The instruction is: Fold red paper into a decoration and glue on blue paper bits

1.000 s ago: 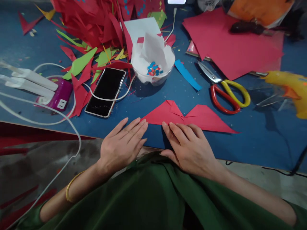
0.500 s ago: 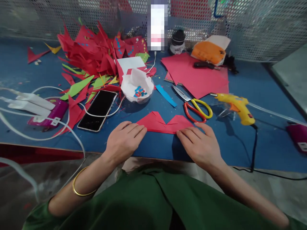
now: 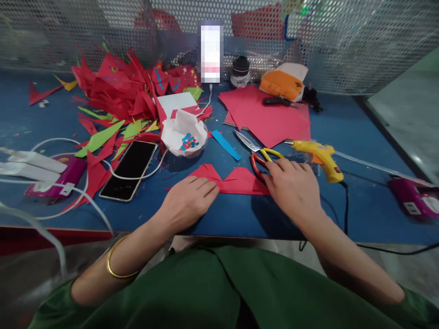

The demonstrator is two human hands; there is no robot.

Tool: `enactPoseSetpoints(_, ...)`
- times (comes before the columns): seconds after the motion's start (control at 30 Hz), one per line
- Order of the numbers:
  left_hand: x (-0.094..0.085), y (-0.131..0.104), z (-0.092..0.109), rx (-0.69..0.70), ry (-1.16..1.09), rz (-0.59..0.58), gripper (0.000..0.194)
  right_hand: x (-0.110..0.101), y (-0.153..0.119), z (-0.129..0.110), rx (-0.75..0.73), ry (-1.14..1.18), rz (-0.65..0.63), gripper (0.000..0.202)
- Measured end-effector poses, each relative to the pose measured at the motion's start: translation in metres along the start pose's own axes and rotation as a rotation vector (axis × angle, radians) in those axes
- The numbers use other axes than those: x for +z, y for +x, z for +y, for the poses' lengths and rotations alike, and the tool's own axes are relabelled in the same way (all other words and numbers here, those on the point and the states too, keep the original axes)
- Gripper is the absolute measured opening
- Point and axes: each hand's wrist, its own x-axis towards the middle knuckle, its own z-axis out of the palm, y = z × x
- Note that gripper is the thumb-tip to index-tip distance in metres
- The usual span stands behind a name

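Observation:
A folded red paper [image 3: 236, 183] with a V-shaped notch in its upper edge lies near the table's front edge. My left hand [image 3: 188, 198] presses on the left end of this paper, fingers together and bent over it. Just past the paper's right end, my right hand [image 3: 293, 185] is over the handles of the scissors [image 3: 252, 144], its fingers curled around them. The blades are closed and point to the upper left; the hand hides part of the red and yellow handles. A blue paper strip [image 3: 226, 145] lies left of the blades.
A yellow glue gun [image 3: 318, 155] lies right of my right hand, its cord hanging over the edge. Left are a bowl [image 3: 183, 148] with paper bits, a black phone [image 3: 130, 169] and white cables. Behind are red sheets [image 3: 270, 119] and a red cutout heap [image 3: 120, 87].
My right hand has left the red paper's right end and moved up and right onto the scissors' handles. My left hand stays on the paper's left end. The view has shifted slightly.

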Motion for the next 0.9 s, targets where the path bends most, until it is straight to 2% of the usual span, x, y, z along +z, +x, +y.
enactPoseSetpoints(0.1, 0.001, 0.008, -0.003, 0.031, -0.007, -0.077, 0.026, 0.0, 0.013, 0.011, 0.097, -0.097, -0.218, 0.022)
enactPoseSetpoints(0.17, 0.001, 0.01, -0.003, 0.03, -0.013, -0.12, 0.023, 0.002, 0.022, 0.011, 0.11, -0.101, -0.286, 0.025)
enactPoseSetpoints(0.27, 0.001, 0.01, -0.003, 0.021, -0.012, -0.155, 0.02, 0.006, 0.034, 0.007, 0.094, -0.092, -0.302, 0.027)
enactPoseSetpoints(0.43, 0.003, 0.009, -0.002, 0.026, 0.0, -0.138, 0.02, 0.014, 0.052, 0.009, 0.079, -0.093, -0.273, 0.031)
enactPoseSetpoints(0.5, 0.004, 0.008, -0.002, 0.028, 0.003, -0.136, 0.022, 0.013, 0.05, 0.01, 0.088, -0.077, -0.206, 0.028)
enactPoseSetpoints(0.57, 0.004, 0.008, -0.002, 0.038, 0.001, -0.133, 0.023, 0.009, 0.039, 0.007, 0.06, -0.017, -0.048, 0.024)
enactPoseSetpoints(0.63, 0.004, 0.007, -0.003, 0.043, 0.0, -0.118, 0.023, 0.004, 0.021, -0.003, -0.061, 0.107, 0.13, 0.021)
enactPoseSetpoints(0.67, 0.005, 0.007, -0.003, 0.042, -0.001, -0.108, 0.022, 0.003, 0.011, -0.009, -0.149, 0.198, 0.177, 0.018)
enactPoseSetpoints(0.77, 0.006, 0.006, -0.003, 0.039, -0.008, -0.079, 0.022, 0.002, -0.011, -0.029, -0.308, 0.308, 0.231, 0.012)
enactPoseSetpoints(0.9, 0.007, 0.007, -0.001, 0.026, -0.02, -0.086, 0.023, 0.008, -0.015, -0.044, -0.355, 0.235, 0.241, 0.014)
